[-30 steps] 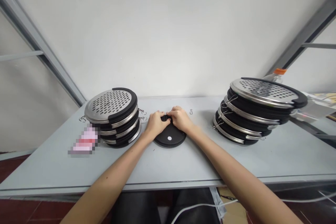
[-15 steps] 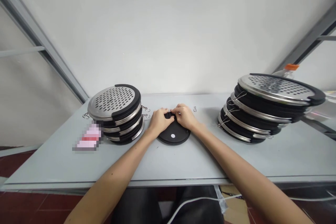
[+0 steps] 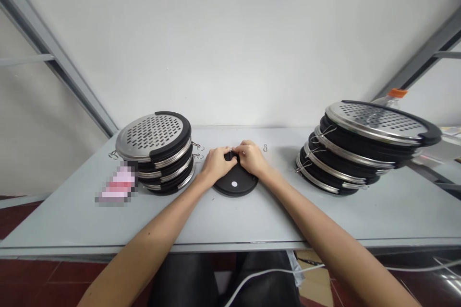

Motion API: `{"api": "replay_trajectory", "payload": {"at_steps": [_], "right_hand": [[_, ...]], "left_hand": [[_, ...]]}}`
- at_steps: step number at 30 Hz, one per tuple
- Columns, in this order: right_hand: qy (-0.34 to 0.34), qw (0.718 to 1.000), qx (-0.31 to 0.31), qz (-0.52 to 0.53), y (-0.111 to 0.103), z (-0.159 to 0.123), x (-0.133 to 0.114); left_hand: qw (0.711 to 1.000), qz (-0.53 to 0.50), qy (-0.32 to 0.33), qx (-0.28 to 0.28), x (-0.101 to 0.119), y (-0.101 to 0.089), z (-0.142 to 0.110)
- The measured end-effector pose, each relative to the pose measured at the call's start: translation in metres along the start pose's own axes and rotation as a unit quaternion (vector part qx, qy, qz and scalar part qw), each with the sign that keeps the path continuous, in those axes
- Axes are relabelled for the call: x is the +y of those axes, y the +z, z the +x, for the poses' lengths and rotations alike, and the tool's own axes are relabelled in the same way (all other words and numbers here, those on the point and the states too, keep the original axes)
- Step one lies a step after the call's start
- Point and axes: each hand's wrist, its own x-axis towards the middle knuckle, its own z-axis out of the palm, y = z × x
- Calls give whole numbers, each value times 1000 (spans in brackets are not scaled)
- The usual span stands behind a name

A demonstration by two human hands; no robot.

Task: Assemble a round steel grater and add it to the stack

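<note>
A black round disc (image 3: 223,186) with a white dot lies on the table straight ahead of me. My left hand (image 3: 217,163) is closed on its far left rim, the thumb reaching over the top. From the right, my right hand (image 3: 249,157) bends in with thumb and fingertips pinched together at the far edge. A small shiny bit shows between the fingertips of both hands, too small to name. The disc's far rim is partly hidden by my fingers. Just right of my right hand, a small wire clip (image 3: 265,147) rests on the table.
To the left stands a stack of perforated steel and black round discs (image 3: 153,136) with wire loops. A taller, leaning stack (image 3: 374,122) is at the right, an orange-capped bottle (image 3: 395,96) behind it. A blurred pink item (image 3: 117,187) lies at left. A white cable (image 3: 273,273) hangs below.
The whole view has shifted slightly, so everything sits a little further left. Both hands keep nearly the same hold at the disc's far edge.
</note>
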Motion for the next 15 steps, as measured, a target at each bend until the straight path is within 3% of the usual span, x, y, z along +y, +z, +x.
{"api": "replay_trajectory", "payload": {"at_steps": [15], "right_hand": [[42,999,11,9,-2,-1,-3]], "left_hand": [[999,39,4,-10,5,-5,-2]]}}
